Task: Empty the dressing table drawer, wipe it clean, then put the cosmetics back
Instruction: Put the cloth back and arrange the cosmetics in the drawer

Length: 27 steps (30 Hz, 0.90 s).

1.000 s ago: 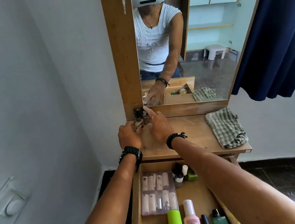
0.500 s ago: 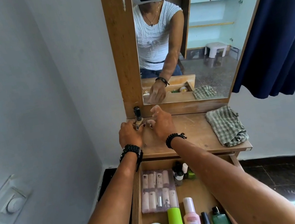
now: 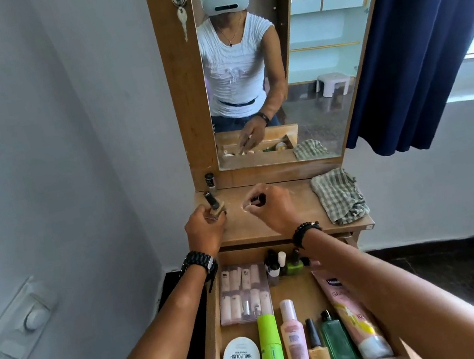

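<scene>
- The drawer [image 3: 214,333] stands pulled open below both wrists, and cosmetics fill it.
- Under the left forearm lie a clear case of pale tubes [image 3: 244,295] and a white round nail polish remover tub [image 3: 241,357].
- Between the forearms lie a lime green tube [image 3: 270,344], a pink bottle [image 3: 293,336], a small beige bottle with a black cap [image 3: 317,346] and a dark green bottle [image 3: 338,339].
- A peach tube [image 3: 351,317] lies partly under the right forearm.
- A cluster of small nail polish bottles [image 3: 284,264] stands at the drawer's back, just below the right wrist.
- The left hand [image 3: 205,230] is curled around a small bottle with a black cap [image 3: 213,203], held tilted over the worktop [image 3: 268,221].
- The right hand [image 3: 272,208] is cupped, fingertips pinching a small dark bottle [image 3: 256,200].
- Another small black-capped bottle [image 3: 210,182] stands upright beyond the left hand, against the mirror frame.
- A checked cloth [image 3: 340,196] lies crumpled on the worktop to the right of the right hand.
- The mirror [image 3: 303,58] rises beyond both hands.
</scene>
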### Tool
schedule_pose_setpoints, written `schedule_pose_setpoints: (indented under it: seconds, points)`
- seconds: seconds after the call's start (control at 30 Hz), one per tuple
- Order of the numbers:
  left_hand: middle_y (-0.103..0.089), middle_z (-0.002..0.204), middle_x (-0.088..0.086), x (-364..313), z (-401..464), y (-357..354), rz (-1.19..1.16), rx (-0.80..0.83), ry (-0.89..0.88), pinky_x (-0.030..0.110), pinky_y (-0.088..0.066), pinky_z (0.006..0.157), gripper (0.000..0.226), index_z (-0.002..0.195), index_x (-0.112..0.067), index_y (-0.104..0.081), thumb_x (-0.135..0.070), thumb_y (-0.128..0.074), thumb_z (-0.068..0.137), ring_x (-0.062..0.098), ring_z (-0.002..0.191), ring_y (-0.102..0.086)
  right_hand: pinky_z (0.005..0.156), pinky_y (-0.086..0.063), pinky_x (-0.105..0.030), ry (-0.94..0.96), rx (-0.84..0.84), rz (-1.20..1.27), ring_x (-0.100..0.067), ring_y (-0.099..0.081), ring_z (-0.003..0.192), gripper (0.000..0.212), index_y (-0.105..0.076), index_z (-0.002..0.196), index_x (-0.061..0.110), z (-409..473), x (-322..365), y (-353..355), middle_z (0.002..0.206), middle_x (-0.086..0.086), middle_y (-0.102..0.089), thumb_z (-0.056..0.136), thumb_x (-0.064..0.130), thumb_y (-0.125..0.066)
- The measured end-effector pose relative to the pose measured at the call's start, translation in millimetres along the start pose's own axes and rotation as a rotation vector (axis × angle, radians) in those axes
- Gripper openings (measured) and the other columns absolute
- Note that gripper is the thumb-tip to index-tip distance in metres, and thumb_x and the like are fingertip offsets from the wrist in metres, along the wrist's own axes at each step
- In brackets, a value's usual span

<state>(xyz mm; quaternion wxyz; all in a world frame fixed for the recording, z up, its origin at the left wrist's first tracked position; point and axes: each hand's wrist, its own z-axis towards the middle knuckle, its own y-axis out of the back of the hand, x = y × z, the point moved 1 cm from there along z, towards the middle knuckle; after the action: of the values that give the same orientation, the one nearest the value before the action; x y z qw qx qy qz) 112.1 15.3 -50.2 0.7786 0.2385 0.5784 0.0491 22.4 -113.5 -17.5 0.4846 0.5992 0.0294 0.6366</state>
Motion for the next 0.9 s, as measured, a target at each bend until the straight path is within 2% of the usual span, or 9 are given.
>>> schedule_pose_setpoints:
  seconds: [0.13,0.2,0.27,0.33,0.43,0.5,0.6,0.73,0.9]
  points:
    - [-0.064,0.082,-0.003,-8,-43,4,-0.025,0.036,-0.052,0.01,-0.041,0.059,0.017,0.088,-0.019,-0.06,-0.027,-0.071,0.079,0.01,0.074,-0.058,0.068,-0.05,-0.016,-0.104,-0.087,0.112,-0.006,-0.063,0.081,0.021,-0.064,0.092,0.016,-35,-10,30,0.089,0.006,-0.068,0.076,0.023,-0.076]
    - [-0.067,0.084,0.0,-11,-63,3,-0.031,0.088,-0.077,0.019,-0.049,0.066,0.015,0.087,-0.02,-0.059,-0.024,-0.071,0.079,0.011,0.075,-0.061,0.07,-0.053,-0.02,-0.143,-0.114,0.17,-0.008,-0.065,0.082,0.026,-0.062,0.093,0.016,-54,-17,40,0.09,0.004,-0.069,0.074,0.023,-0.079]
    - [-0.069,0.085,0.001,-11,-81,-1,-0.01,0.184,-0.095,0.023,-0.051,0.069,0.016,0.087,-0.018,-0.062,-0.024,-0.073,0.077,0.011,0.074,-0.063,0.068,-0.051,-0.016,-0.176,-0.135,0.198,-0.008,-0.065,0.082,0.03,-0.061,0.094,0.015,-73,-23,48,0.089,0.003,-0.069,0.072,0.022,-0.08]
    - [-0.069,0.083,-0.004,-11,-98,-7,0.064,0.327,-0.124,0.017,-0.05,0.066,0.017,0.088,-0.017,-0.063,-0.023,-0.074,0.076,0.006,0.071,-0.061,0.066,-0.051,-0.013,-0.198,-0.133,0.209,-0.007,-0.065,0.08,0.031,-0.06,0.094,0.014,-92,-29,53,0.088,0.004,-0.069,0.072,0.02,-0.081]
    - [-0.07,0.09,-0.004,-6,-115,-19,0.197,0.536,-0.173,0.01,-0.045,0.062,0.022,0.095,-0.014,-0.066,-0.02,-0.075,0.076,0.007,0.075,-0.06,0.071,-0.057,-0.026,-0.242,-0.09,0.209,-0.01,-0.067,0.08,0.03,-0.062,0.094,0.013,-117,-40,56,0.088,0.001,-0.071,0.072,0.02,-0.08]
    - [-0.071,0.09,0.001,-2,-121,-26,0.268,0.594,-0.179,0.017,-0.043,0.063,0.021,0.091,-0.013,-0.067,-0.024,-0.076,0.074,0.009,0.075,-0.059,0.069,-0.055,-0.017,-0.267,-0.065,0.216,-0.009,-0.066,0.078,0.029,-0.063,0.095,0.013,-130,-48,57,0.088,0.002,-0.07,0.072,0.018,-0.08]
    - [-0.07,0.089,0.006,4,-123,-35,0.349,0.604,-0.173,0.022,-0.04,0.064,0.02,0.086,-0.012,-0.069,-0.025,-0.076,0.073,0.014,0.076,-0.058,0.058,-0.04,0.001,-0.306,-0.027,0.133,-0.001,-0.058,0.073,0.028,-0.063,0.096,0.012,-144,-57,57,0.085,0.005,-0.066,0.073,0.015,-0.08]
    - [-0.066,0.102,0.009,16,-120,-46,0.458,0.572,-0.153,0.029,-0.043,0.079,0.024,0.091,-0.013,-0.068,-0.021,-0.077,0.071,0.024,0.095,-0.058,0.059,-0.045,-0.007,-0.392,0.01,0.086,-0.012,-0.064,0.078,0.032,-0.061,0.09,0.015,-147,-77,43,0.086,0.001,-0.069,0.067,0.014,-0.083]
    - [-0.067,0.096,0.009,22,-116,-55,0.45,0.484,-0.097,0.023,-0.04,0.068,0.014,0.081,-0.01,-0.066,-0.013,-0.076,0.072,0.023,0.089,-0.061,0.057,-0.043,-0.011,-0.435,0.06,0.047,-0.009,-0.058,0.076,0.03,-0.06,0.093,0.011,-139,-88,24,0.087,0.0,-0.064,0.07,0.009,-0.079]
